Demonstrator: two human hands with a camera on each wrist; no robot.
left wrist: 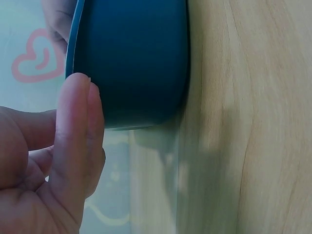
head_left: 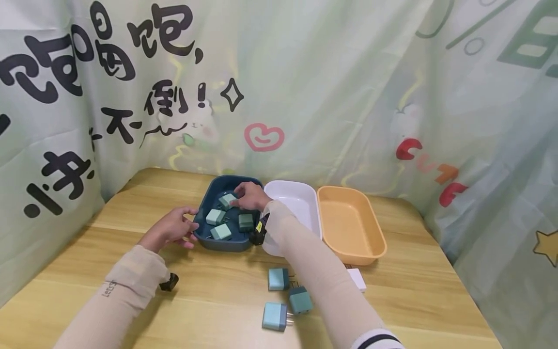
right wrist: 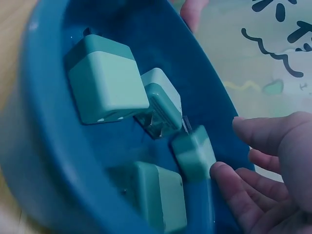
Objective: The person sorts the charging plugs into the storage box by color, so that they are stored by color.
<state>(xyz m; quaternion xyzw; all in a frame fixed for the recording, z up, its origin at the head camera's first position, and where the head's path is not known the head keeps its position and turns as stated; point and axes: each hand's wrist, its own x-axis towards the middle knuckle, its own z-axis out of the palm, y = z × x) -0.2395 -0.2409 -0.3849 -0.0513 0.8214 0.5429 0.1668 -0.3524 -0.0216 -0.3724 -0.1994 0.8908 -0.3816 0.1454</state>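
Note:
Several two-tone green plug adapters lie in a dark blue bin [head_left: 231, 245]. My right hand [head_left: 253, 196] reaches into it, thumb and fingers spread apart. In the right wrist view a fingertip of that hand is right at one light green adapter [right wrist: 194, 153], near the bin wall. Other adapters [right wrist: 109, 83] lie on the bin floor, one darker green [head_left: 246, 222] in the head view. My left hand [head_left: 172, 228] is at the bin's left side. Its fingertips [left wrist: 78, 85] rest at the rim, with the fingers loosely bent.
A white bin [head_left: 298, 194] and an orange bin [head_left: 352, 228] stand in a row right of the blue one. Nearer on the wooden table lie teal adapters [head_left: 275, 316] and a white adapter [head_left: 357, 279], partly behind my right sleeve. A printed curtain [head_left: 314, 87] hangs behind.

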